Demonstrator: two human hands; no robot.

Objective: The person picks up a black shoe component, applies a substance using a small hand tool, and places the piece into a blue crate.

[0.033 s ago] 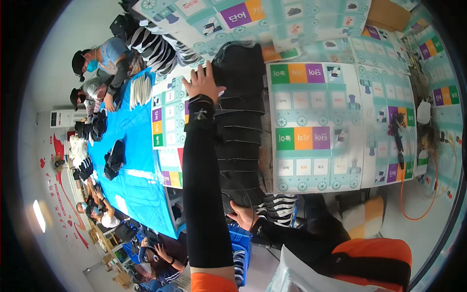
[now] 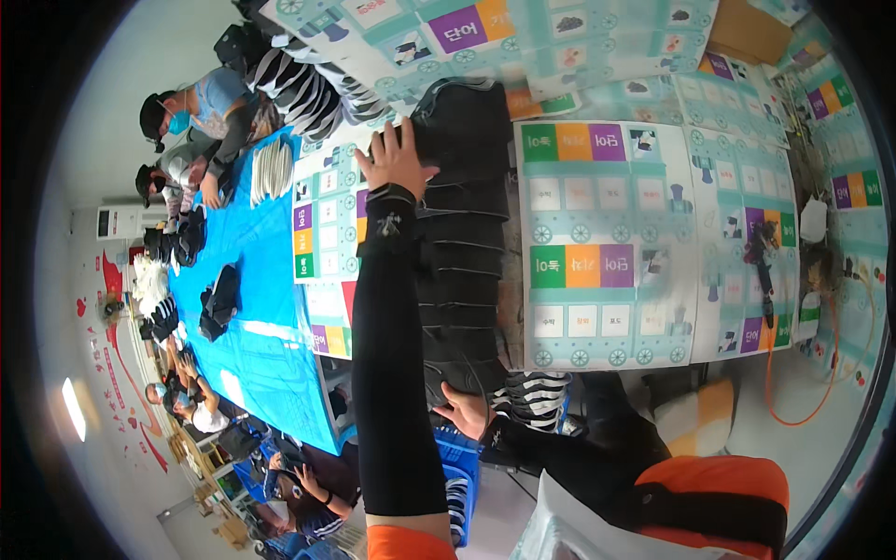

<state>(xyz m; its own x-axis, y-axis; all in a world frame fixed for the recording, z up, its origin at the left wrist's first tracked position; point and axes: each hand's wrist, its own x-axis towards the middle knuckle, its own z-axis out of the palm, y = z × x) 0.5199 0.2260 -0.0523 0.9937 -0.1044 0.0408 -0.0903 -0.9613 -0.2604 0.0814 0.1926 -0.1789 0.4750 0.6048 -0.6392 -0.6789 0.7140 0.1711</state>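
A long row of overlapping black fabric pieces [image 2: 462, 271] lies along a table covered with colourful printed board mats [image 2: 607, 261]. My left hand [image 2: 397, 161] is stretched out to the far end of the row. It lies flat on the black fabric with the fingers spread. My right hand [image 2: 464, 411] is at the near end and touches the last black pieces, fingers apart. A small stack of black-and-white striped pieces [image 2: 537, 397] sits just beside it. Both forearms wear black sleeves.
Several people work at a long blue-covered table [image 2: 247, 308] on the left, with black and striped piles on it. A blue crate [image 2: 462, 467] stands below the near table edge. An orange cable [image 2: 821, 373] and a white mask [image 2: 814, 219] are at the right.
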